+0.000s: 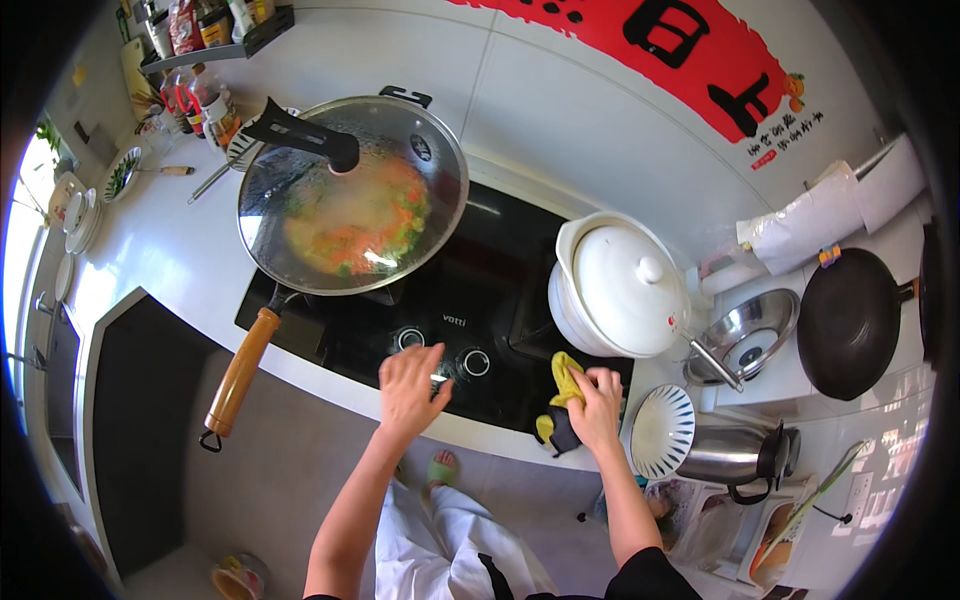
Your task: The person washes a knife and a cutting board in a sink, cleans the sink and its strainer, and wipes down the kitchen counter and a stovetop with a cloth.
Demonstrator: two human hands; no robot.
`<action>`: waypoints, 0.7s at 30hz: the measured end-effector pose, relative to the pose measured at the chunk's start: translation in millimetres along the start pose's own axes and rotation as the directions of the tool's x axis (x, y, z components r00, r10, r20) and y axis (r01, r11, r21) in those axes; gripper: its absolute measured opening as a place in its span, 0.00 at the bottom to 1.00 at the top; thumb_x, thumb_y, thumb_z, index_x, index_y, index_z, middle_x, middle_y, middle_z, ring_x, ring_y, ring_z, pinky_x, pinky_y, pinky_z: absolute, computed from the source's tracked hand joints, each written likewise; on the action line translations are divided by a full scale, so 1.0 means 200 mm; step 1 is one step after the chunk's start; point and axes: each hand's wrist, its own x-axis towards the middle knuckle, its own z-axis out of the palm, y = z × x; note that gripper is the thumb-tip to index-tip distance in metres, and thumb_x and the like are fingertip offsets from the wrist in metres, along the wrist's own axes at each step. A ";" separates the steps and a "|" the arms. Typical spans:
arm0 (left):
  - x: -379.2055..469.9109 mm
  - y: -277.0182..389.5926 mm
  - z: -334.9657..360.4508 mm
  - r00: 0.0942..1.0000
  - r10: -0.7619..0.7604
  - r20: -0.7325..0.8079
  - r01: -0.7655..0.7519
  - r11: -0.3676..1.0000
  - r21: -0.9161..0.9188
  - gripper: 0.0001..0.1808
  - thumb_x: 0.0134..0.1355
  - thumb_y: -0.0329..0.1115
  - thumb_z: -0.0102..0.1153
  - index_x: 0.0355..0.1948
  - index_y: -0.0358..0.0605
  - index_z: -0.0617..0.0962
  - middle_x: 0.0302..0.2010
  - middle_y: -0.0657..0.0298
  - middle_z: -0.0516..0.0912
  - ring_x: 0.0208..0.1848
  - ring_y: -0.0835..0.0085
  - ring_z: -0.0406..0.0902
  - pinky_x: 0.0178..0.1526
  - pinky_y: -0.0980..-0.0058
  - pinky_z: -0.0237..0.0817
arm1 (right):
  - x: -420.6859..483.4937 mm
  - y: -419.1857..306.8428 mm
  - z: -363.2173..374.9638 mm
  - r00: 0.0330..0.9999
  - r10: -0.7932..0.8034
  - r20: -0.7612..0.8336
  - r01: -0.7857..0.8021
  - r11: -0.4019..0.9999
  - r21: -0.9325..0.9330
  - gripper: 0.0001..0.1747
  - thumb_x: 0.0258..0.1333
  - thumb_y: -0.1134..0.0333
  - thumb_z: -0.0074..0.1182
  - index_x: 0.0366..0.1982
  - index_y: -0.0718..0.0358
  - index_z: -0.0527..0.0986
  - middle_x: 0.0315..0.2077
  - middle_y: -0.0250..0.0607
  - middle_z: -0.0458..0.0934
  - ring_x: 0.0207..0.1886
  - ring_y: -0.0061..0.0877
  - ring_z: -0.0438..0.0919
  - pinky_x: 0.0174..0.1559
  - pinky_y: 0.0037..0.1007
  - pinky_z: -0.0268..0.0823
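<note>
My left hand is over the front of the black glass gas hob, fingers spread and holding nothing. It is nearest the left control knob; the right knob lies just beyond its thumb. My right hand grips a yellow and dark cloth at the hob's front right corner. On the left burner stands a wok under a steamed glass lid, orange and green food showing through. Its wooden handle juts past the counter edge. A lidded white pot occupies the right burner.
Right of the hob are a striped plate, a steel kettle, a steel basin and a dark frying pan. Bottles, a small dish of greens and stacked dishes stand on the left counter.
</note>
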 end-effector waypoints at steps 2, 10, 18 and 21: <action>0.06 0.12 0.04 0.992 0.062 0.108 -0.052 0.995 -0.089 0.37 0.51 0.35 0.67 0.63 0.42 0.70 0.55 0.57 0.76 0.61 0.59 0.69 0.62 0.60 0.55 | -0.07 0.07 0.17 0.998 -0.018 -0.062 0.018 1.000 0.010 0.28 0.45 0.69 0.52 0.53 0.61 0.76 0.47 0.48 0.69 0.53 0.45 0.67 0.53 0.43 0.61; 0.13 0.15 0.17 0.986 0.027 0.167 -0.003 0.990 -0.141 0.25 0.51 0.32 0.66 0.53 0.43 0.78 0.48 0.60 0.77 0.53 0.61 0.71 0.55 0.62 0.58 | -0.14 -0.41 0.41 0.997 -0.029 -0.076 0.038 0.993 0.114 0.30 0.43 0.70 0.57 0.54 0.59 0.75 0.50 0.49 0.69 0.54 0.44 0.67 0.52 0.43 0.62; 0.08 0.12 0.20 0.989 -0.065 0.133 0.097 0.964 -0.249 0.29 0.48 0.29 0.70 0.54 0.45 0.78 0.48 0.61 0.77 0.52 0.60 0.70 0.54 0.62 0.58 | -0.12 -0.16 0.33 0.962 0.160 -0.222 -0.153 0.987 0.048 0.32 0.43 0.75 0.56 0.56 0.65 0.72 0.58 0.48 0.66 0.53 0.47 0.65 0.55 0.42 0.62; 0.07 0.13 0.24 0.983 -0.122 0.135 0.158 0.940 -0.302 0.38 0.47 0.28 0.71 0.61 0.47 0.73 0.48 0.62 0.78 0.53 0.61 0.70 0.55 0.62 0.58 | -0.11 -0.17 0.36 0.997 -0.055 -0.048 0.067 0.952 0.299 0.29 0.39 0.78 0.56 0.50 0.63 0.77 0.52 0.40 0.74 0.51 0.42 0.69 0.56 0.38 0.65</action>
